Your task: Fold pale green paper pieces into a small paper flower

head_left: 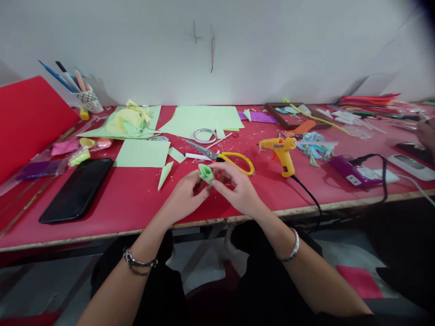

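A small rolled piece of light green paper is held between both hands just above the red table, its open, curled end facing up. My left hand pinches it from the left with thumb and fingers. On the other side, my right hand has its thumb and fingers closed around it. A finished-looking green paper cone lies left of my hands. Just beyond them are yellow-handled scissors with the blades pointing left, a white pen and a roll of tape.
A yellow glue gun with a black cord stands to the right, near a purple power socket box. A black phone lies at left. Green paper sheets lie along the back. At far right is another person's hand.
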The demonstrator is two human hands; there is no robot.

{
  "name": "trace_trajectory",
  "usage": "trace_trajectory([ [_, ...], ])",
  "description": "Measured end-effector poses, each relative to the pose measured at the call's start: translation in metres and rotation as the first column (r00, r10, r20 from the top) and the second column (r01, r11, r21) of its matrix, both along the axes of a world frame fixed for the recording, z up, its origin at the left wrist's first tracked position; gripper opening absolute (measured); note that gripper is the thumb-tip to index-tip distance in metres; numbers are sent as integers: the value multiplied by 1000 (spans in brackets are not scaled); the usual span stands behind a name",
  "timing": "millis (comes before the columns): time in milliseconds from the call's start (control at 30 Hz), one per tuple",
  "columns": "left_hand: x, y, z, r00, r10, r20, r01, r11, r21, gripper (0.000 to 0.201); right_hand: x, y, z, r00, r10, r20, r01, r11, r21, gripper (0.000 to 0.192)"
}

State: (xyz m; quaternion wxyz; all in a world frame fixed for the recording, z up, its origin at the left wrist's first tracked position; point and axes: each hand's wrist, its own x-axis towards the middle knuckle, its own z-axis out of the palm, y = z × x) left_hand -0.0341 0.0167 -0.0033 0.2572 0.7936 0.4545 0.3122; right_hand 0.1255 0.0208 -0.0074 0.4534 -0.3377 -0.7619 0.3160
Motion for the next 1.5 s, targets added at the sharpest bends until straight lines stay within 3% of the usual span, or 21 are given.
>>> trace_trajectory([
  [200, 1, 0, 1, 999, -29, 37, 30, 999, -16, 16, -2, -1, -4, 1000, 24, -7, -24, 999, -33, 31],
  [367, 0, 0, 2, 997, -70, -26, 69, 996, -59, 10, 3, 1, 2, 997, 0, -76, -4, 999, -41, 36],
  [600, -1, -5, 4, 980, -196, 45, 201, 962, -186, 7, 11, 5, 10, 993, 77, -95, -78, 997, -1, 12],
  [733, 0, -6, 6, 983, -169, 77, 184, 947, -263, 13, 9, 5, 8, 981, 79, -175, -88, 995, -40, 4],
  [900, 2, -6, 5, 984, -166, 62, 176, 954, -244, 23, 6, 5, 6, 975, 89, -204, -104, 992, -66, 4],
  [1133, 0, -6, 6, 987, -148, 58, 158, 951, -264, 26, 10, 5, 9, 927, 188, -324, -240, 962, -127, 9],
  [1500, -1, -7, 7, 985, -166, 51, 173, 947, -271, 27, 7, 5, 5, 913, 178, -367, -265, 942, -204, 3],
])
